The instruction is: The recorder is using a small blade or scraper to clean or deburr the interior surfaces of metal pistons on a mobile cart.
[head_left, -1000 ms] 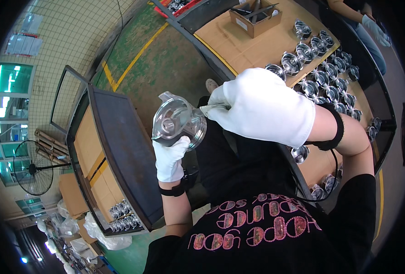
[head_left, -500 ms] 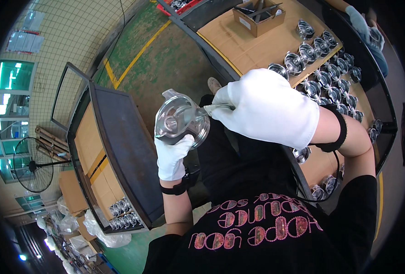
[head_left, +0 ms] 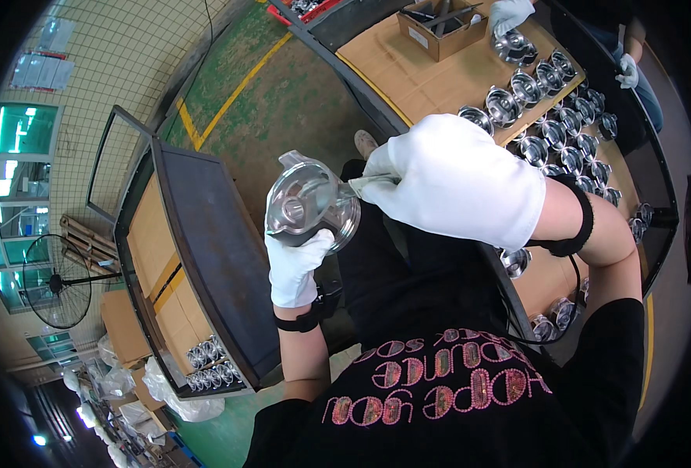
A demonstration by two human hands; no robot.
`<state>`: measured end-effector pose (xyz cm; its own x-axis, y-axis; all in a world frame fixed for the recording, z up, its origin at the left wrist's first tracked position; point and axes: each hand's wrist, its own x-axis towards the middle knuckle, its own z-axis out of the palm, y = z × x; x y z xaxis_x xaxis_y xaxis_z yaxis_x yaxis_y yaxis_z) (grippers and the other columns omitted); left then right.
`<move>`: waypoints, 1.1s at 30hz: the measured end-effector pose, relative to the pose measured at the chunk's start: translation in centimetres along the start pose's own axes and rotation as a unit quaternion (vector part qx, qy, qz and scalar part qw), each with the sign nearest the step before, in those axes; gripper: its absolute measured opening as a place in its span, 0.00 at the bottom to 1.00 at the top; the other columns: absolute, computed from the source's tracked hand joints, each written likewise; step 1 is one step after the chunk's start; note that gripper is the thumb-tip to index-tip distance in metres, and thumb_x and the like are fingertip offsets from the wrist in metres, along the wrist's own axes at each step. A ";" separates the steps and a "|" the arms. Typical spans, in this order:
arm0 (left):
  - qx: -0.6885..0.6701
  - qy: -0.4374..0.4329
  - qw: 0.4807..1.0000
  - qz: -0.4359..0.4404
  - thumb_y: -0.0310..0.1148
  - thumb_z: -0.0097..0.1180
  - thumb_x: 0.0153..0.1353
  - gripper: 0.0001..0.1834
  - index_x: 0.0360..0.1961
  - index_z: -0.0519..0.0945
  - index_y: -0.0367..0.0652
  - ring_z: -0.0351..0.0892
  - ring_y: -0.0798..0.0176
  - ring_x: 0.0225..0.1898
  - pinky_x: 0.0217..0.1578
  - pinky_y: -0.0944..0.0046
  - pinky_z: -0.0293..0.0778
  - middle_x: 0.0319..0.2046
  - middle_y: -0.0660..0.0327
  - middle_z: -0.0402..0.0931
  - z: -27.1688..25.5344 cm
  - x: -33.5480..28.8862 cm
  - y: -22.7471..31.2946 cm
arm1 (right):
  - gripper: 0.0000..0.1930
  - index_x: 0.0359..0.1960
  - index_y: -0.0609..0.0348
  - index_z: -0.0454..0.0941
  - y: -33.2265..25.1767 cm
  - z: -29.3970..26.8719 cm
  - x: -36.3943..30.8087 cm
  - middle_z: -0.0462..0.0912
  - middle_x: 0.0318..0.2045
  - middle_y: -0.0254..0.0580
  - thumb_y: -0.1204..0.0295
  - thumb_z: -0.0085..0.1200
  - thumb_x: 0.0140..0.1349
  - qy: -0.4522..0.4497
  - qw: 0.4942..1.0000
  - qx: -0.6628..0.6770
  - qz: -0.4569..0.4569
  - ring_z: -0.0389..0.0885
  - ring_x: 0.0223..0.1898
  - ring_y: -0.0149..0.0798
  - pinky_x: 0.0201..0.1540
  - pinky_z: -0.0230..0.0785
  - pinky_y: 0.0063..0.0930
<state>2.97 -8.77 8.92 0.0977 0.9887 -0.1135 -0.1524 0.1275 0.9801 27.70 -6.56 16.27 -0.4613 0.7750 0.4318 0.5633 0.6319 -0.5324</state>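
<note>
My left hand (head_left: 297, 269), in a white glove, grips a shiny, round cup-shaped part (head_left: 295, 207) from below. It looks like polished metal or glass, with a lug on its upper rim and a rounded boss inside. My right hand (head_left: 454, 183), also gloved in white, is closed in a pinch on a thin greyish piece (head_left: 374, 186). The tip of that piece meets the right side of the part's rim. Its exact kind is hidden by my fingers.
Several similar shiny parts (head_left: 503, 108) stand on a cardboard-covered table at the right. A cardboard box (head_left: 443, 35) of dark tools sits on it. Across the table, a co-worker's gloved hand (head_left: 510, 14) holds another part. A cart (head_left: 220, 257) and a fan (head_left: 57, 282) stand left.
The co-worker's gloved hand has brought a shiny part down onto the table beside the box. My own hands and the part they hold have barely shifted.
</note>
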 end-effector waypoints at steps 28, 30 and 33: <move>-0.017 -0.004 0.999 0.042 0.16 0.64 0.42 0.34 0.55 0.70 0.36 0.76 0.68 0.43 0.41 0.67 0.75 0.45 0.59 0.75 -0.5 -0.3 -1.4 | 0.09 0.24 0.60 0.83 0.0 0.2 -0.1 0.75 0.13 0.49 0.67 0.57 0.55 0.003 1.000 -0.007 -0.003 0.77 0.17 0.50 0.24 0.71 0.36; 0.023 0.014 0.997 0.078 0.15 0.62 0.42 0.34 0.55 0.70 0.36 0.76 0.69 0.41 0.37 0.70 0.74 0.45 0.59 0.75 0.0 -0.1 -1.4 | 0.09 0.23 0.60 0.83 0.2 -0.1 -0.3 0.75 0.13 0.49 0.68 0.57 0.55 0.007 0.999 -0.023 -0.023 0.77 0.17 0.50 0.24 0.71 0.37; -0.002 0.017 1.000 0.014 0.15 0.61 0.41 0.35 0.55 0.69 0.36 0.75 0.69 0.41 0.37 0.70 0.74 0.45 0.59 0.75 0.2 -0.4 -0.5 | 0.09 0.23 0.60 0.83 0.2 -0.1 -0.3 0.75 0.13 0.49 0.68 0.57 0.55 0.019 0.999 -0.026 -0.031 0.77 0.17 0.50 0.24 0.71 0.37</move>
<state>3.17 -9.20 8.48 0.0598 0.9940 -0.0914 -0.1578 0.0998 0.9824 28.08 -6.65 16.11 -0.4697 0.7337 0.4909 0.5694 0.6768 -0.4666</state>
